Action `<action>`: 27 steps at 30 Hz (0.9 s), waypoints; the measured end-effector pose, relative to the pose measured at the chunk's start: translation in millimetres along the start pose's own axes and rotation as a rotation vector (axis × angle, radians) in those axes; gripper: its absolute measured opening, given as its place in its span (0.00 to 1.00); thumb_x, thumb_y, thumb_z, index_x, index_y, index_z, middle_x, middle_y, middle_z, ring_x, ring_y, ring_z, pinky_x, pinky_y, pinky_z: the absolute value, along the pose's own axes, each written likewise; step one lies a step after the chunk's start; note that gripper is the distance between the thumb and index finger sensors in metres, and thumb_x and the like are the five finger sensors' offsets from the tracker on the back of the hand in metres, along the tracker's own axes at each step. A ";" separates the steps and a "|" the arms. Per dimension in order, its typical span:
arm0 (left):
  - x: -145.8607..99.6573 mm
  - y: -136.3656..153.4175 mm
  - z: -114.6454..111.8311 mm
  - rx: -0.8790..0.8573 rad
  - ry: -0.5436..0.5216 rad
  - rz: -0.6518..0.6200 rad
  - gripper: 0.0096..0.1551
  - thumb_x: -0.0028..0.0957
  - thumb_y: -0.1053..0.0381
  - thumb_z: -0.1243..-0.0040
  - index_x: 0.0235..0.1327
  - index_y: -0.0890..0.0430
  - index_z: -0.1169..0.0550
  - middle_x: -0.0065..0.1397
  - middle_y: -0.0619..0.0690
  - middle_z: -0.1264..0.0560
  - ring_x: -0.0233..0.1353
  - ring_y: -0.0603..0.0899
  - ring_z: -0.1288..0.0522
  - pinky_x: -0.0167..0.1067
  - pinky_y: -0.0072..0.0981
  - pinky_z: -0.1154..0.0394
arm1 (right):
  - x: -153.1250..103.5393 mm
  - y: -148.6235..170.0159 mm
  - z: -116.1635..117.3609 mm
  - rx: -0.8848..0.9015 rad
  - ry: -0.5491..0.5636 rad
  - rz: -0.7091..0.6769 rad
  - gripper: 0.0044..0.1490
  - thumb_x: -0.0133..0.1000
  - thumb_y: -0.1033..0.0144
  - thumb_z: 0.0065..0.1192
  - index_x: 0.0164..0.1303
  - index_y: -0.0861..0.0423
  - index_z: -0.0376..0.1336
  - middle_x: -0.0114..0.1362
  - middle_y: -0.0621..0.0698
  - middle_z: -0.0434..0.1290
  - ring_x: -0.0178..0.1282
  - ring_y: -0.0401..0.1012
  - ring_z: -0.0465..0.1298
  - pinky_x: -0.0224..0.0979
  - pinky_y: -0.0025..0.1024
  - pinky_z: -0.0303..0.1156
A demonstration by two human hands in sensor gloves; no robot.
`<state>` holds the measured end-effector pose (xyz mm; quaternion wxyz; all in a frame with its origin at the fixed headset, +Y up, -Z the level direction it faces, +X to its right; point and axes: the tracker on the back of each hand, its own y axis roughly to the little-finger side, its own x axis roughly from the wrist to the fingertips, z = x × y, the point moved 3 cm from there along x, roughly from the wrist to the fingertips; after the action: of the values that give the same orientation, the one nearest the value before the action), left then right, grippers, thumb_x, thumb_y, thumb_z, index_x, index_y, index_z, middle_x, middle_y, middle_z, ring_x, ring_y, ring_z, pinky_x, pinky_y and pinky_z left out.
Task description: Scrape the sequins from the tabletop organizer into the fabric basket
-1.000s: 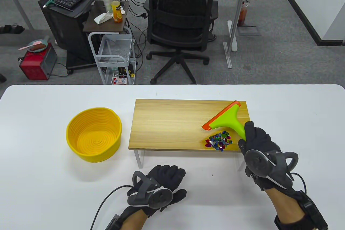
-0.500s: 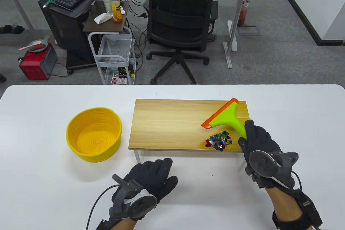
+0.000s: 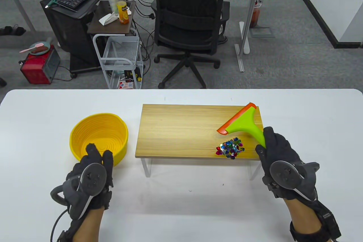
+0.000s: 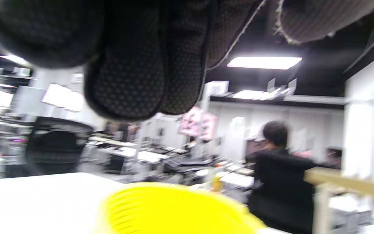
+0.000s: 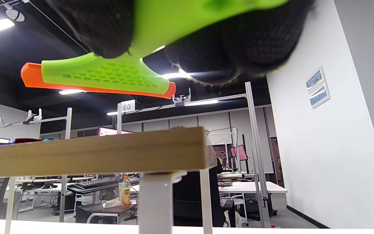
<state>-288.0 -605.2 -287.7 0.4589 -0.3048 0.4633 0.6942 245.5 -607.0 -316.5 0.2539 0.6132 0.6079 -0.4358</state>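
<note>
basket (image 3: pixel 98 137): yellow, ribbed | scraper (image 3: pixel 243 122): lime green, orange edge, honeycomb pattern | sequins (image 3: pixel 230 148): multicoloured | organizer (image 3: pixel 181 131): light woodgrain, white legs | gloves: black

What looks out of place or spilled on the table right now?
Nothing stands out. The sequins sit in one tidy pile on the wooden organizer, none visibly scattered. The yellow basket stands upright, and the right hand holds the green scraper.

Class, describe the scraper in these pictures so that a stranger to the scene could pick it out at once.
Start at the white table and find the low wooden stand on it. Above the stand's right end, the right hand holds the scraper by its handle, over a pile of sequins. It alone is lime green and T-shaped, with an orange blade edge.
</note>
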 end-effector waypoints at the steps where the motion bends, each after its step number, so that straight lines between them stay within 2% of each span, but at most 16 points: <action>1: 3.5 5.7 -6.7 0.032 0.027 0.036 0.41 0.52 0.28 0.46 0.61 0.60 0.23 0.51 0.62 0.12 0.39 0.64 0.12 0.32 0.54 0.17 | -0.4 1.0 -0.4 0.003 0.002 0.001 0.42 0.63 0.55 0.62 0.81 0.62 0.52 0.72 0.62 0.68 0.57 0.52 0.79 0.56 0.42 0.79; 5: 16.8 30.8 -42.1 0.150 0.205 0.219 0.50 0.50 0.23 0.54 0.67 0.61 0.29 0.54 0.63 0.14 0.40 0.65 0.12 0.33 0.55 0.17 | -1.1 7.2 -1.6 0.007 0.003 0.009 0.42 0.63 0.55 0.62 0.81 0.62 0.53 0.72 0.62 0.68 0.57 0.53 0.79 0.56 0.42 0.79; 8: 23.8 38.0 -61.6 0.162 0.272 0.285 0.55 0.48 0.22 0.55 0.69 0.65 0.36 0.56 0.64 0.15 0.40 0.66 0.12 0.33 0.56 0.16 | -1.6 10.2 -1.3 0.012 0.001 0.012 0.42 0.63 0.55 0.62 0.81 0.62 0.53 0.72 0.62 0.68 0.57 0.53 0.79 0.56 0.42 0.79; 11: 28.7 44.1 -80.5 0.074 0.414 0.348 0.58 0.48 0.21 0.55 0.70 0.67 0.44 0.60 0.65 0.17 0.43 0.66 0.12 0.35 0.56 0.17 | -2.5 12.1 -1.0 0.007 -0.001 0.013 0.42 0.63 0.55 0.62 0.81 0.62 0.53 0.72 0.62 0.68 0.56 0.53 0.79 0.56 0.42 0.79; 16: 34.2 50.6 -106.0 -0.019 0.544 0.443 0.61 0.49 0.22 0.56 0.68 0.69 0.54 0.62 0.67 0.20 0.45 0.67 0.13 0.36 0.57 0.16 | -3.8 14.8 2.0 0.001 -0.014 0.016 0.42 0.63 0.55 0.63 0.81 0.62 0.53 0.72 0.62 0.68 0.56 0.53 0.79 0.56 0.42 0.79; 21: 33.3 57.0 -127.1 -0.141 0.545 0.546 0.60 0.50 0.24 0.52 0.67 0.68 0.58 0.59 0.65 0.18 0.44 0.66 0.12 0.34 0.56 0.16 | -4.2 15.4 6.0 -0.006 -0.027 0.013 0.42 0.63 0.55 0.63 0.81 0.62 0.53 0.72 0.62 0.68 0.57 0.53 0.79 0.56 0.42 0.79; 23: 32.8 60.7 -134.3 -0.186 0.555 0.584 0.59 0.51 0.27 0.49 0.66 0.67 0.59 0.56 0.61 0.16 0.42 0.64 0.11 0.33 0.54 0.16 | -4.0 15.9 7.2 -0.009 -0.031 0.013 0.42 0.62 0.55 0.63 0.81 0.62 0.53 0.72 0.62 0.68 0.57 0.53 0.79 0.56 0.42 0.79; 27: 29.7 69.0 -146.6 -0.340 0.534 0.675 0.56 0.52 0.32 0.45 0.66 0.67 0.57 0.51 0.57 0.13 0.40 0.62 0.10 0.32 0.53 0.15 | -3.2 18.1 10.3 -0.009 -0.041 0.015 0.42 0.63 0.55 0.63 0.81 0.62 0.53 0.72 0.62 0.68 0.57 0.53 0.79 0.57 0.42 0.79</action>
<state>-363.4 -740.3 -344.2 0.0153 -0.3761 0.5182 0.7680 261.0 -619.7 -322.8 0.2724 0.6075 0.5998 -0.4437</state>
